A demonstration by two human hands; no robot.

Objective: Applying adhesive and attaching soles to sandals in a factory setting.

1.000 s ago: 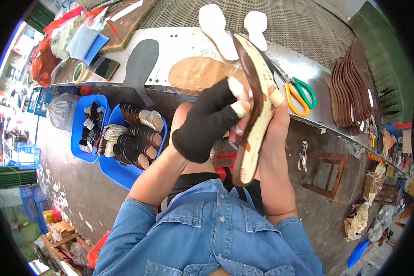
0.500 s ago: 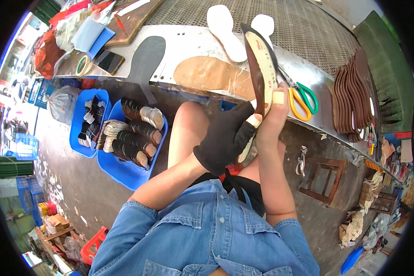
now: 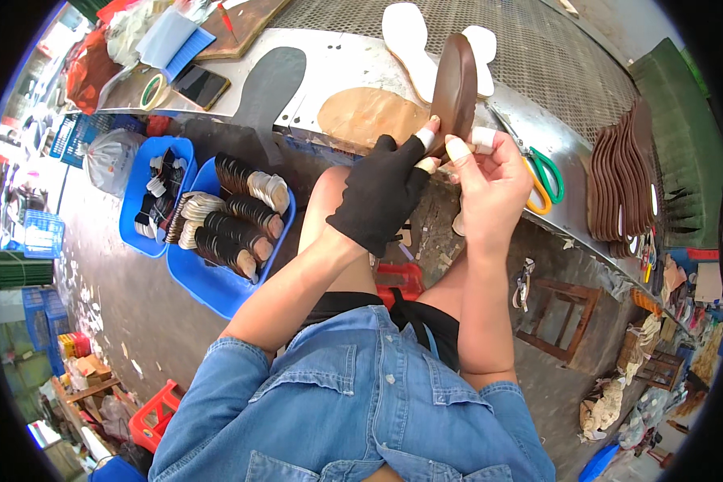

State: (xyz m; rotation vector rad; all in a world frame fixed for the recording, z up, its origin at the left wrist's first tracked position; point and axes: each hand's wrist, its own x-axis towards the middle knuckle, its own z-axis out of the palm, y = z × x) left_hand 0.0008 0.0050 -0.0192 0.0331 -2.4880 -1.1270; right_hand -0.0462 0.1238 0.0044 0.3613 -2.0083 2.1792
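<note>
A dark brown insole [image 3: 455, 84] stands tilted up between my hands, its smooth brown face toward me. My left hand [image 3: 381, 193], in a black glove with bare, partly wrapped fingertips, grips its lower left edge. On the other side my right hand [image 3: 496, 181], with pale wraps on thumb and finger, pinches at the lower right edge; the exact contact is partly hidden. Behind the insole lie white sole-shaped pieces [image 3: 406, 36]. A tan sole-shaped sheet [image 3: 365, 112] rests at the bench's near edge, left of the insole.
Scissors with green and yellow handles [image 3: 545, 178] lie right of my right hand, before a row of brown insoles [image 3: 618, 177]. A dark grey sole shape [image 3: 273, 84] overhangs the bench edge. Blue bins [image 3: 186, 277] of stacked pieces stand low at left. A phone [image 3: 201, 86] lies near tape [image 3: 153, 92].
The insole has turned from its pale printed underside and edge to its brown face. My right hand has shifted its grip from along the side to a fingertip pinch near the lower end.
</note>
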